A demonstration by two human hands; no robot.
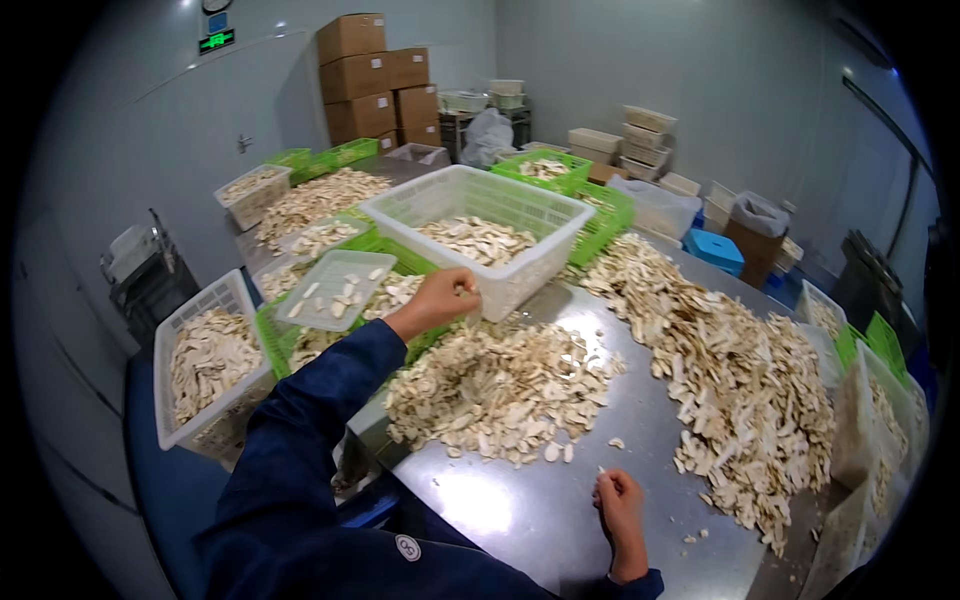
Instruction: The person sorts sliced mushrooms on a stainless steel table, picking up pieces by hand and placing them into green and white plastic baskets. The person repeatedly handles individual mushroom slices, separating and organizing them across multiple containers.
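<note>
My left hand (pixel 441 300) is raised beside the near corner of a large white plastic basket (pixel 517 289); its fingers are curled together, and what may be between them is too small to tell. That basket has pale dried slices (pixel 480 240) inside. Low over the steel table (pixel 480 495), my right hand (pixel 622 510) pinches a small whitish slice (pixel 601 471) between thumb and fingers. A loose heap of dried slices (pixel 502 397) spreads between my two hands. One single slice (pixel 616 443) lies just beyond the right hand.
A bigger pile of slices (pixel 735 390) runs along the right side. At left stand a filled white basket (pixel 259 375), a green crate (pixel 274 345) and a shallow tray (pixel 322 289) with few slices. Cardboard boxes (pixel 356 79) are stacked behind; a blue stool (pixel 712 251) stands beyond the table.
</note>
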